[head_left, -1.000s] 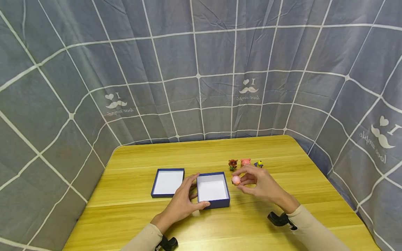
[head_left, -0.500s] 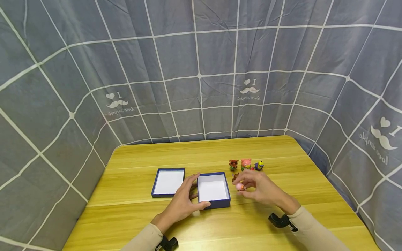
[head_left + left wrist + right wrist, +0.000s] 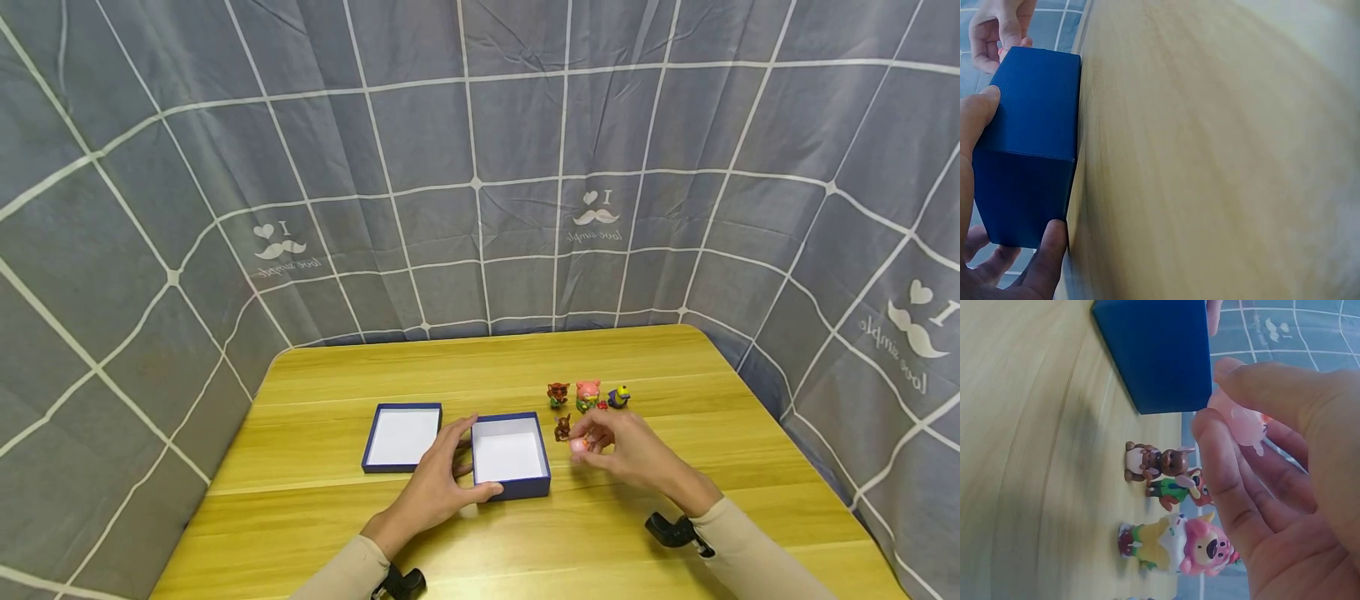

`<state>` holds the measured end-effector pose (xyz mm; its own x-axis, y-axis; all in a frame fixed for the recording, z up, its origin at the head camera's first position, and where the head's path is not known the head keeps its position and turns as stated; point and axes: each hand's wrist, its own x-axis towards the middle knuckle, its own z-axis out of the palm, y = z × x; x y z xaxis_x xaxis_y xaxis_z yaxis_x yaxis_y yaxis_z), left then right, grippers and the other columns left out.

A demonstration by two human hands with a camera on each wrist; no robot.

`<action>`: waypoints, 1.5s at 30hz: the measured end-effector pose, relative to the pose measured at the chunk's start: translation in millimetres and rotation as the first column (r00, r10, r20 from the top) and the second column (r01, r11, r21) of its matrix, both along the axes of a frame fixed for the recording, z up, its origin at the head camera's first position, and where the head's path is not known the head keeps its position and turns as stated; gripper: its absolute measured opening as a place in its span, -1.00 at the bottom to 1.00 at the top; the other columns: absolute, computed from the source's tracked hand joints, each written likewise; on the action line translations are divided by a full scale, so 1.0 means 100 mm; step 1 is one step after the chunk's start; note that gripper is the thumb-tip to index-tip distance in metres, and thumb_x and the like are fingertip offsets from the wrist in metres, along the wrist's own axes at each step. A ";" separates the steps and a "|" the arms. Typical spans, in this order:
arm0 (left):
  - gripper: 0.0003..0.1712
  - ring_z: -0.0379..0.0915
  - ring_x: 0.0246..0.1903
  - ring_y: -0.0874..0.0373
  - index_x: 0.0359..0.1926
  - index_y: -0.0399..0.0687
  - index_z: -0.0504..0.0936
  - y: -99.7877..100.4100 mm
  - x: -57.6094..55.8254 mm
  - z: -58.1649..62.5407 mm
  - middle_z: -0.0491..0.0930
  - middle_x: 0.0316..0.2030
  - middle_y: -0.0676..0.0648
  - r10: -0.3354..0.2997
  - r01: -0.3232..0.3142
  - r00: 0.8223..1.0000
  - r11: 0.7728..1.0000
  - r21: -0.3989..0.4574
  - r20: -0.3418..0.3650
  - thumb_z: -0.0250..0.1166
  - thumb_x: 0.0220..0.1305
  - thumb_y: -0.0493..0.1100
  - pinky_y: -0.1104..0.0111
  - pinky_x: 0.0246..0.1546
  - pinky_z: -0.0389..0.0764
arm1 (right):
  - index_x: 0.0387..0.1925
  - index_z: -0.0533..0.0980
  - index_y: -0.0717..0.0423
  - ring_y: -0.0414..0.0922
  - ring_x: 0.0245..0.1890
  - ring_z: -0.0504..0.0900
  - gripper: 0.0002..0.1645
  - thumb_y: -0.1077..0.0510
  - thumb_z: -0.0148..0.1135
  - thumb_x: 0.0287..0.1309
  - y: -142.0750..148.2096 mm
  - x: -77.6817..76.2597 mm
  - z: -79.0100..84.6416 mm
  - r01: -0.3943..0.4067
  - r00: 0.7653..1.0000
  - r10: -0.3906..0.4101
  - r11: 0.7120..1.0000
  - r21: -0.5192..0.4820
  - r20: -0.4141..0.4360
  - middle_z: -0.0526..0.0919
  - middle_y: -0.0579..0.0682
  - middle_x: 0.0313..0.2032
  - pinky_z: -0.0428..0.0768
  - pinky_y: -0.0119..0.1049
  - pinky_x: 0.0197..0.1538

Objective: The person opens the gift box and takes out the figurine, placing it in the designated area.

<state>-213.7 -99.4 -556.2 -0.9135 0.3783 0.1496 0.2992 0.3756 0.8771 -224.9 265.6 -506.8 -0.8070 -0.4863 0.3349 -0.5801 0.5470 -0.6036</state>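
Note:
In the head view my left hand (image 3: 431, 492) grips an open blue box (image 3: 525, 487) with a white inside. The thumb lies on its near wall, the fingers along its left side. Just right of the box, my right hand (image 3: 630, 450) pinches a small pink figurine (image 3: 1244, 425) between thumb and fingers, above the tabletop; the fingers cover part of it. A brown, long-eared figurine (image 3: 1147, 461) stands close to that hand. Behind it are a fox figurine (image 3: 557, 394) in green and a pink bear figurine (image 3: 1207, 547).
The box's shallow blue lid (image 3: 401, 468) lies left of the box, white inside up. A yellow-and-blue figurine (image 3: 618, 396) stands at the right end of the back row. A grey checked curtain (image 3: 517, 208) hangs round the wooden table (image 3: 315, 500).
My right hand has shifted slightly right and toward me with the pink figurine, bringing the brown figurine and the back row into fuller view. My left hand stays on the box.

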 end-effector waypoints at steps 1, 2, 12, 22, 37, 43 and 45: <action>0.34 0.44 0.67 -0.26 0.88 -0.01 0.18 0.00 0.00 0.00 0.31 0.75 -0.20 0.000 0.000 1.000 1.000 0.001 0.001 0.80 0.32 0.08 0.14 0.50 0.81 | -0.03 0.79 0.06 -0.39 -0.20 0.79 -0.76 0.30 0.69 0.38 0.00 0.00 0.00 -0.002 1.000 0.002 1.000 0.000 0.008 0.92 -0.07 -0.12 0.94 -0.37 -0.09; 0.34 0.44 0.67 -0.25 0.88 0.00 0.18 0.00 0.00 0.00 0.31 0.75 -0.19 0.000 0.000 1.000 1.000 0.001 0.002 0.80 0.32 0.08 0.14 0.50 0.81 | -0.03 0.80 0.07 -0.38 -0.20 0.80 -0.78 0.30 0.68 0.39 0.01 0.00 -0.01 -0.007 1.000 0.007 1.000 -0.002 0.011 0.92 -0.08 -0.12 0.94 -0.36 -0.09; 0.32 0.44 0.67 -0.26 0.88 0.04 0.18 0.00 0.01 0.00 0.31 0.75 -0.19 -0.002 0.002 1.000 1.000 0.012 0.008 0.80 0.33 0.07 0.13 0.51 0.80 | 0.02 0.82 0.14 -0.43 -0.24 0.75 -0.78 0.32 0.65 0.41 -0.01 -0.04 -0.08 -0.020 1.000 0.019 0.998 0.057 0.018 0.91 -0.02 -0.09 0.88 -0.44 -0.19; 0.34 0.44 0.68 -0.28 0.88 0.00 0.18 -0.01 -0.01 0.00 0.30 0.75 -0.20 -0.003 0.003 1.000 1.000 0.007 0.009 0.81 0.32 0.06 0.16 0.50 0.80 | -0.02 0.84 0.04 -0.36 -0.20 0.78 -0.86 0.29 0.60 0.48 -0.12 -0.05 -0.13 -0.020 0.999 0.028 0.982 0.188 -0.042 0.87 -0.05 -0.03 0.85 -0.46 -0.16; 0.34 0.39 0.70 -0.29 0.88 -0.01 0.18 -0.02 0.00 0.00 0.26 0.78 -0.21 -0.006 0.006 1.000 1.000 0.002 -0.001 0.80 0.32 0.08 0.15 0.50 0.80 | 0.06 0.78 0.16 -0.33 -0.20 0.79 -0.73 0.32 0.65 0.40 -0.20 -0.08 -0.19 0.016 1.000 -0.009 0.975 0.224 -0.030 0.89 0.01 -0.04 0.88 -0.47 -0.14; 0.34 0.41 0.69 -0.28 0.88 -0.03 0.19 -0.02 0.00 0.01 0.28 0.77 -0.21 -0.006 0.006 1.000 1.000 -0.002 -0.005 0.80 0.32 0.08 0.15 0.49 0.81 | 0.12 0.78 0.20 -0.29 -0.18 0.82 -0.72 0.30 0.62 0.46 -0.19 -0.08 -0.20 0.016 0.999 -0.008 0.977 0.210 -0.039 0.91 0.09 0.02 0.89 -0.46 -0.14; 0.34 0.41 0.69 -0.28 0.88 -0.03 0.19 -0.03 0.00 0.01 0.27 0.77 -0.21 -0.006 0.006 1.000 1.000 -0.001 -0.003 0.80 0.32 0.08 0.15 0.49 0.81 | 0.14 0.77 0.21 -0.29 -0.18 0.83 -0.73 0.28 0.60 0.49 -0.19 -0.07 -0.21 0.018 0.999 -0.011 0.978 0.206 -0.033 0.91 0.11 0.03 0.89 -0.46 -0.14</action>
<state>-213.9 -102.0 -555.7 -0.9107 0.3839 0.1523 0.3045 0.3748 0.8757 -232.3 246.4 -527.4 -0.8050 -0.5362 0.2540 -0.5883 0.6664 -0.4580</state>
